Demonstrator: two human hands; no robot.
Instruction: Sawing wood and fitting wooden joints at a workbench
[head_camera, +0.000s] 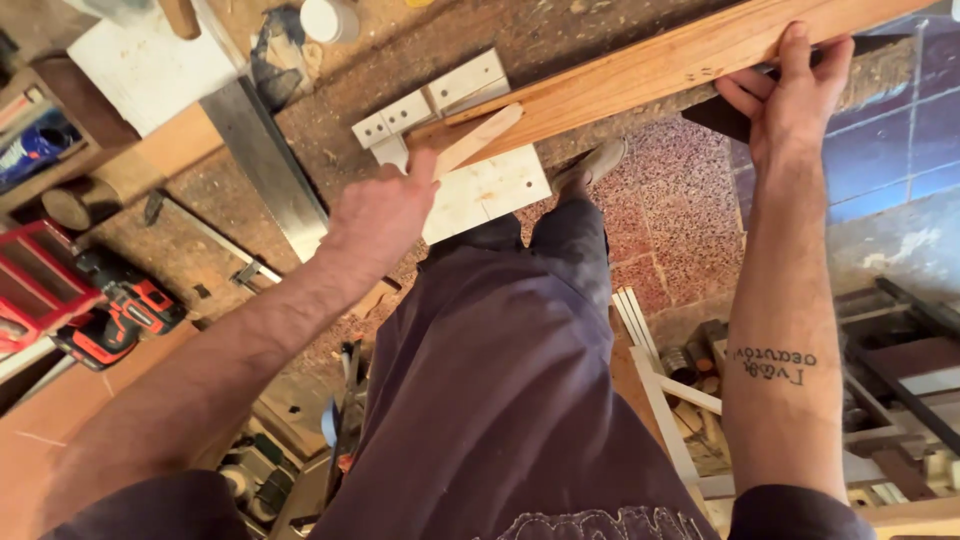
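Long wooden board (640, 70) lies diagonally, one end on the sawdust-covered tabletop (420, 50), the other out over the floor. Right hand (785, 95) fingers wrap its far edge. Left hand (385, 205) fingers pinch a thin wooden stick (480, 138) against the board's end. Handsaw (265, 160) near left.

A metal saw blade (265, 165) lies flat on the dusty counter (350, 60), near its left edge. Right at that left edge sits a red and black power drill (120, 315) beside a red box (35, 280). A white round tub (328, 18) stands at the far edge of the counter. A flat white board (485, 190) lies near the counter's front edge. Below, the floor (680, 200) is speckled pink, with purple tiles (900, 140) to the right.
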